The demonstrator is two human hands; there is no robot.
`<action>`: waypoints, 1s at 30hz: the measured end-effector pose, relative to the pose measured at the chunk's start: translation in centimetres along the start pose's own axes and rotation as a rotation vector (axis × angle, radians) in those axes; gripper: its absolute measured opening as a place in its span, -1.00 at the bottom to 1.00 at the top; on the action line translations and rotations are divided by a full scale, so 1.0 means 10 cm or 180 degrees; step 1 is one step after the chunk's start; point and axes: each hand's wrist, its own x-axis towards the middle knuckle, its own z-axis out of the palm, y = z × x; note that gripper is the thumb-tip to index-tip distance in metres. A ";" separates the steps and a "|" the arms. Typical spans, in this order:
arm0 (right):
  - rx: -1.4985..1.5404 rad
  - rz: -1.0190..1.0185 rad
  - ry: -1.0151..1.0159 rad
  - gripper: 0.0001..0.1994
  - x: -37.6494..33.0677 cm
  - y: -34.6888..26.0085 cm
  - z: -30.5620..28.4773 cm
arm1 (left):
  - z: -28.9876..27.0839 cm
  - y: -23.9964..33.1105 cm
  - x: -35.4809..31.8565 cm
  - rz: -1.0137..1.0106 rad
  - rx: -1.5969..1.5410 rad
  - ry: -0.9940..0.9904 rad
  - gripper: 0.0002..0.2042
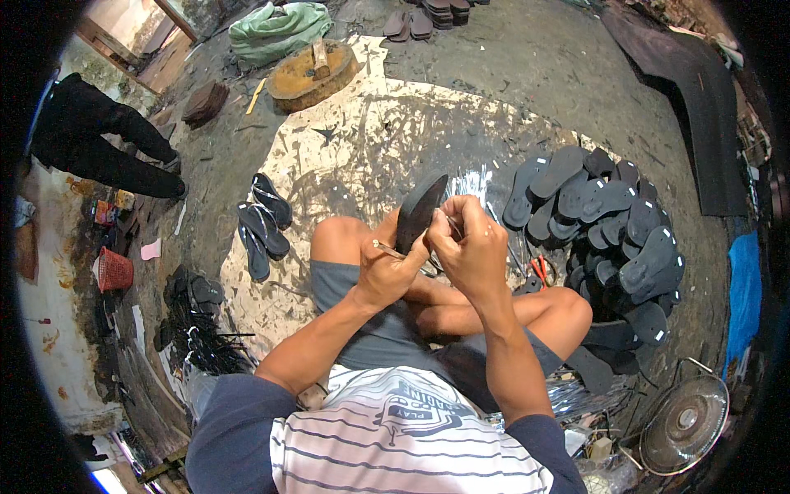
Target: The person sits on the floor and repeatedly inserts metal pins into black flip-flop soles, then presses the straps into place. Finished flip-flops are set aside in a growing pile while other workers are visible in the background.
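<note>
Head view: red basket (113, 270); contents unclear

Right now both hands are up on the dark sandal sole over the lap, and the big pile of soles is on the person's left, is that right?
Not quite. The head view shows the pile of soles on the person's right, not the left. The rest stands: the left hand and right hand are both up on the dark sandal sole over the lap.

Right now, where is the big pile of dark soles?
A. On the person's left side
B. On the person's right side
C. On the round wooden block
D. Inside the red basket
B: the pile of soles lies on the floor right of the person's knees and hands.
</note>
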 end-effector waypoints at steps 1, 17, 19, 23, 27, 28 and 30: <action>0.0144 0.0170 -0.0037 -0.86 0.00 -0.02 0.00 | 0.01 -0.04 -0.02 0.0125 0.0050 -0.0004 -0.67; 0.0083 0.0087 -0.0116 -0.86 -0.10 0.14 0.07 | 0.08 -0.38 0.11 0.1243 0.1340 0.0302 -0.66; 0.0036 -0.0052 -0.0109 -0.86 -0.08 0.16 0.07 | 0.11 -0.35 0.11 0.0149 0.0166 0.0121 -0.64; 0.0009 0.0017 -0.0013 -0.87 -0.09 0.19 0.12 | 0.14 -0.31 0.10 0.0469 0.0327 0.0210 -0.69; 0.0487 0.0376 -0.0196 -0.85 -0.13 0.19 0.10 | 0.11 -0.28 0.15 0.0410 0.0206 0.0202 -0.70; 0.0515 0.0422 -0.0170 -0.85 -0.14 0.19 0.11 | 0.11 -0.29 0.15 0.0350 0.0073 0.0177 -0.69; 0.0571 0.0509 -0.0117 -0.85 -0.16 0.18 0.12 | 0.14 -0.34 0.12 0.0384 0.0119 0.0242 -0.69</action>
